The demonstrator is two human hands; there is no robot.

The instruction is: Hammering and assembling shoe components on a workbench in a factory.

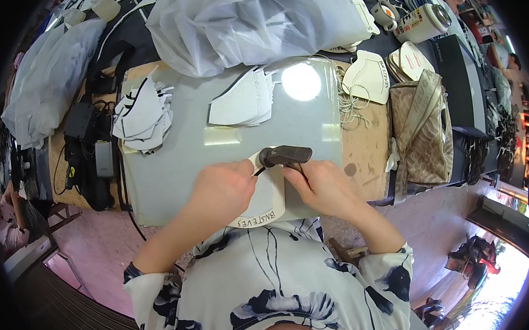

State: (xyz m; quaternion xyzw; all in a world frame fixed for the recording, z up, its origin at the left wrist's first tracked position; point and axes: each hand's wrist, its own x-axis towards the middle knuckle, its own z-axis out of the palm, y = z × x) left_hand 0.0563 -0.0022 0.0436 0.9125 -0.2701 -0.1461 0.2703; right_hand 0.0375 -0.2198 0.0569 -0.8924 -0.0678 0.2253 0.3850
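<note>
A hammer [285, 156] with a dark metal head is in my right hand [325, 188], whose fingers are wrapped round its handle. The hammer head hangs over the narrow far end of a cream card template [279, 202] with handwriting along its near edge. On the template lies a white fabric piece [264, 194]. My left hand [225, 187] is closed at the left edge of these pieces, just left of the hammer head. Its fingertips are partly hidden. Farther off on the sheet lie two stacks of white cut pieces, one left [142, 119] and one in the middle [243, 102].
A clear glass-like sheet [178, 185] covers the wooden table. White plastic bags [235, 28] lie at the back. To the right are string [354, 110], more card templates [367, 75], a patterned tan bag [422, 136] and a white can [421, 24]. Black cables and a grey box [104, 158] sit left.
</note>
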